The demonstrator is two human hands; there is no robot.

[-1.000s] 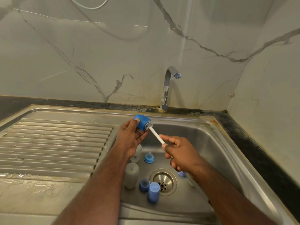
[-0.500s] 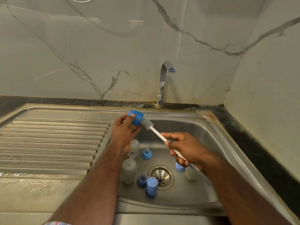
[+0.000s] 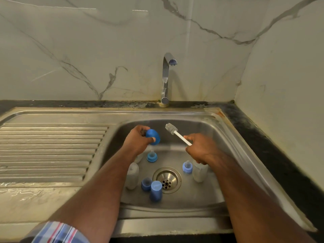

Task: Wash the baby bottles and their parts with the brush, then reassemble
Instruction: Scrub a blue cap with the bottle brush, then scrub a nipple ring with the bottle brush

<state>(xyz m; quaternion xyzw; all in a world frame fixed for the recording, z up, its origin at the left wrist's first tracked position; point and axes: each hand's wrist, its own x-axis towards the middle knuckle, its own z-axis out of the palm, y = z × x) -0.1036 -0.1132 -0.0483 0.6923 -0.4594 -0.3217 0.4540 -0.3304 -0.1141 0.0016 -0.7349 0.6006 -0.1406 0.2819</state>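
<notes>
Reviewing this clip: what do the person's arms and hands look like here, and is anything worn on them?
Both forearms are bare, and neither the left hand nor the right hand shows gloves, rings or a watch. Only the left arm shows clothing: a rolled sleeve at the bottom edge, plaid in blue, white and red stripes.

Chrome tap [image 3: 165, 79] at marble wall [image 3: 105, 50], ribbed drainboard [image 3: 50, 148], checked sleeve [image 3: 57, 233].

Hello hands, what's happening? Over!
Left hand holds blue cap. Right hand holds brush, clear of cap. Bottles and parts wait in sink.
</notes>
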